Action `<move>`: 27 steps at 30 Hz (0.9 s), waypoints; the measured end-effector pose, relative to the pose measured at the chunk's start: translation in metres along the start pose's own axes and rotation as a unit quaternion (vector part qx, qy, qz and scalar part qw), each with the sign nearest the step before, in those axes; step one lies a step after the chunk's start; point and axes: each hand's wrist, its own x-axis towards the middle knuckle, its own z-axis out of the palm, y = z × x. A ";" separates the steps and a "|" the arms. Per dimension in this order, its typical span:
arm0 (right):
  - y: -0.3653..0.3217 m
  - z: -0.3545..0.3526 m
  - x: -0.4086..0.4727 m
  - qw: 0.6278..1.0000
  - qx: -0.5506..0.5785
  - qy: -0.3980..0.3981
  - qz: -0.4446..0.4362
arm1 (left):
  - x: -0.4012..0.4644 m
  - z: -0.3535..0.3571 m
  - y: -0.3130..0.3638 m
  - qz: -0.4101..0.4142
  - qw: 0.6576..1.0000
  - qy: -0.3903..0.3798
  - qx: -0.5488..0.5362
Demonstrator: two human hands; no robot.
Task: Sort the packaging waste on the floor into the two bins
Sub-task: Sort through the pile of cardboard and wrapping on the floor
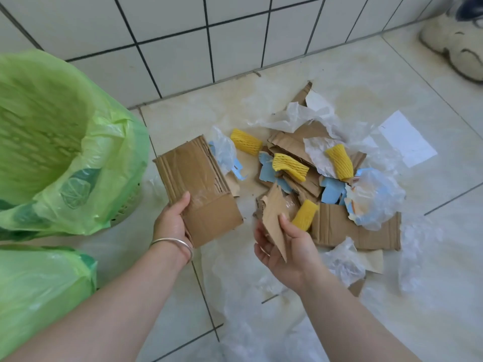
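My left hand [173,220] grips a stack of flat brown cardboard pieces [198,184], held above the floor just right of the near bin. My right hand [285,244] holds a torn triangular cardboard scrap [273,212] at the pile's near edge. The pile [332,178] on the floor mixes brown cardboard, blue-faced card scraps, clear plastic film and yellow foam nets [245,141]. One yellow net [304,214] lies right beside my right thumb. A bin lined with a green bag [47,142] stands open at the left. A second green-bagged bin [39,291] shows at the lower left.
A white tiled wall [209,35] runs behind the pile and bins. A white shoe [454,37] rests at the top right. A white paper sheet [407,138] lies right of the pile. Thin clear film [261,322] spreads over the floor tiles near me.
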 end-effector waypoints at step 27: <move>-0.041 0.099 0.112 0.914 -0.361 0.134 -0.128 | 0.059 0.002 0.007 -0.016 0.995 0.087 0.041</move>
